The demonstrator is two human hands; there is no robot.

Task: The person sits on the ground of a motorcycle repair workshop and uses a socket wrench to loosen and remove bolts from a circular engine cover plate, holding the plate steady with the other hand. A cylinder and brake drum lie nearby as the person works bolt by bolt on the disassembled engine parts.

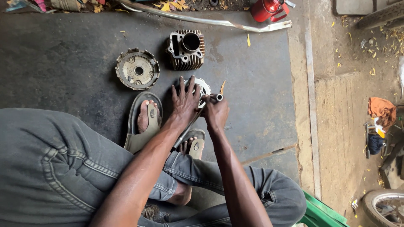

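The person sits low over a dark mat (63, 63) on the ground, knees up in grey jeans (50, 168). Both feet wear grey sandals. The left sandal (143, 122) is flat on the mat. The right sandal (194, 145) is just under the hands.

The left hand (185, 101) lies flat with its fingers spread wide. It presses down on a round metal part (203, 89). The part sits on the mat just in front of the feet, and the hand hides most of it.

The right hand (215, 112) is closed in a fist around a metal tube tool (215, 97). The open end of the tube sticks out above the fist, right beside the round part. A long thin bar (184, 135) runs down from the hands toward the right sandal. I cannot tell if it is joined to the tube.

Farther off on the mat lie two more engine parts. One is a round drum (137, 69) with notches on its rim, to the left. The other is a block (186, 49) with fins and a big round hole, just beside the drum.

A bent metal rod (202, 19) lies along the top edge of the mat. A red can (267, 9) stands near its end. An orange rag (382, 110) lies on the dirt to the right, and part of a wheel (385, 208) shows in the bottom corner.
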